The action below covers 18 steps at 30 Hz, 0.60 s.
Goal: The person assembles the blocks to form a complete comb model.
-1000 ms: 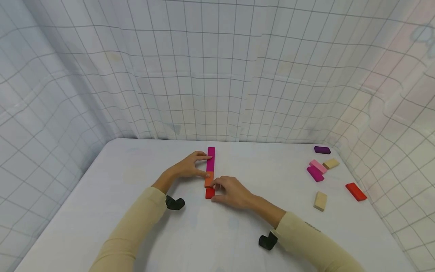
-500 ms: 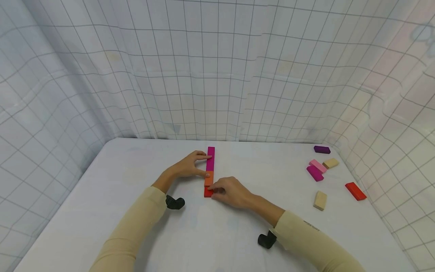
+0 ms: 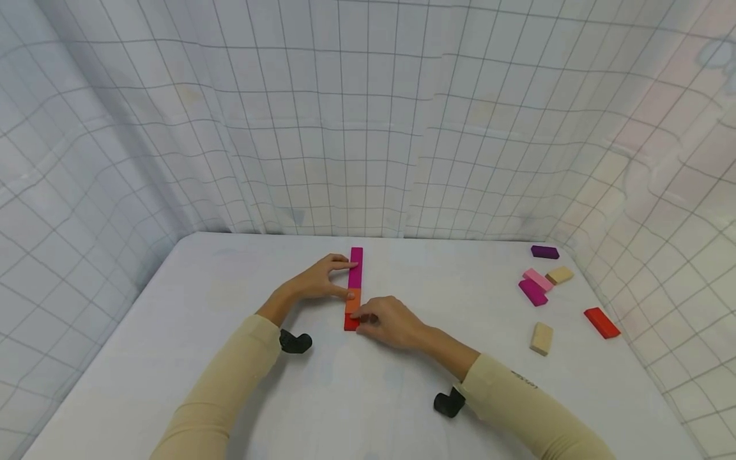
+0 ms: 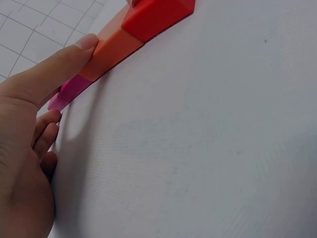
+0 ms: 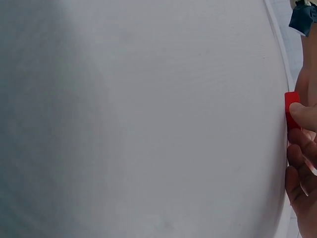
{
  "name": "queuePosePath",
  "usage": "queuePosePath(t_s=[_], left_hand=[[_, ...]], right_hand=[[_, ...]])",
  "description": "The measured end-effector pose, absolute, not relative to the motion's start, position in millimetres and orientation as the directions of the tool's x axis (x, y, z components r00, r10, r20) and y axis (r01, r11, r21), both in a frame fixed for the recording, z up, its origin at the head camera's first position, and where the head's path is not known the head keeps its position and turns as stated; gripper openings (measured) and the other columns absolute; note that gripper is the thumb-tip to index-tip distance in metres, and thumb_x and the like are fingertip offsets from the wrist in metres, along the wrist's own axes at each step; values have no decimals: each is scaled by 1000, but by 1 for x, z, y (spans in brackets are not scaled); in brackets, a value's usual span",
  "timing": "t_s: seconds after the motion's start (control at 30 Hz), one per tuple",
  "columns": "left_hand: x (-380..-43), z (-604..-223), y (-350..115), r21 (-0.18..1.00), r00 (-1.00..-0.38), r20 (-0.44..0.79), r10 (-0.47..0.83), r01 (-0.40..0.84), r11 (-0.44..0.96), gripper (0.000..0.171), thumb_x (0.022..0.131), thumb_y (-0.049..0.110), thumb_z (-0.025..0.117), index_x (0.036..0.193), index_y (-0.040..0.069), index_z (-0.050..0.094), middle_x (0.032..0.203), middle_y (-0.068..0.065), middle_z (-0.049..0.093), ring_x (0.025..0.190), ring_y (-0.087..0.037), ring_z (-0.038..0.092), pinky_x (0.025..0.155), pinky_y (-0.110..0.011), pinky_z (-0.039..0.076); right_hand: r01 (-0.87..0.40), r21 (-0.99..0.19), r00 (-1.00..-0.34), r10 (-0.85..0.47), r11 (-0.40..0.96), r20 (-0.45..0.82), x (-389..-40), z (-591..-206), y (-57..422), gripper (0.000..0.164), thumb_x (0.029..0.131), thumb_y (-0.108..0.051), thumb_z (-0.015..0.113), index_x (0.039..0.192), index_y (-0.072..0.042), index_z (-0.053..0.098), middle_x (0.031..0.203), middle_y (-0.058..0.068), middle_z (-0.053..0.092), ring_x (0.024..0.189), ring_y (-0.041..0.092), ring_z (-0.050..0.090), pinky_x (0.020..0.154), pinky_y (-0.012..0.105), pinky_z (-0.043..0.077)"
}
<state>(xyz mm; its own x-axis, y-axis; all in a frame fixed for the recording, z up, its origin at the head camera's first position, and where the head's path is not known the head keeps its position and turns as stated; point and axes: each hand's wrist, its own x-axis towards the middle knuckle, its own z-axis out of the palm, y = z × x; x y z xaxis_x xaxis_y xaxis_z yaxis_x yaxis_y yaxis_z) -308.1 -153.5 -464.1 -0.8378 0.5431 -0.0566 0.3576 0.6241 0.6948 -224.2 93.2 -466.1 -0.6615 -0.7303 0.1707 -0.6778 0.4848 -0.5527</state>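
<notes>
A straight row of blocks runs away from the person at the table's middle. Its far part is magenta [image 3: 356,276], then comes an orange block [image 3: 353,301], and nearest is a red block [image 3: 351,324]. My left hand [image 3: 315,281] rests along the row's left side, thumb on the orange block and index finger on the magenta part. With thumb and fingertips my right hand [image 3: 393,324] pinches the red block at the near end. In the left wrist view the red block [image 4: 158,19] meets the orange block's end, and the thumb [image 4: 64,62] lies extended.
Toward the table's right lie a dark purple block [image 3: 545,252], a pink block [image 3: 538,280], a magenta block [image 3: 533,292], cream blocks [image 3: 542,338] and another red block [image 3: 602,323]. A grid-patterned curtain [image 3: 368,128] encloses the white table [image 3: 230,268] at back and sides.
My right hand has shifted slightly left and away from the person, bringing the red block into line against the orange one. The left hand stays almost still.
</notes>
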Motion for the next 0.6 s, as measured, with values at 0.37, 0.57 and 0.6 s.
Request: queuePosePath(t_s=[0.37, 0.57, 0.6], left_hand=[[-308, -465, -153, 691, -837, -63, 544, 357, 629, 85, 84, 43, 84, 156, 13, 49, 159, -15, 35, 148, -35, 29, 118, -63, 24], [-309, -466, -154, 679, -835, -51, 548, 373, 632, 85, 84, 43, 83, 155, 11, 50, 157, -16, 37, 146, -36, 31, 118, -62, 25], [-309, -466, -154, 677, -835, -48, 548, 376, 632, 85, 84, 43, 83, 155, 11, 50, 157, -16, 37, 146, -36, 31, 118, -62, 26]], right_hand=[[-660, -585, -661, -735, 472, 152, -223, -465, 97, 32, 96, -15, 76, 127, -7, 74, 109, -2, 74, 95, 8, 64, 86, 24, 54], [-645, -584, -672, -730, 493, 126, -223, -461, 114, 34, 95, -16, 77, 129, -9, 73, 106, -4, 72, 95, 8, 63, 85, 26, 54], [-647, -580, -673, -728, 495, 129, -224, -460, 119, 34, 95, -15, 77, 129, -9, 73, 106, -4, 72, 95, 9, 63, 85, 26, 54]])
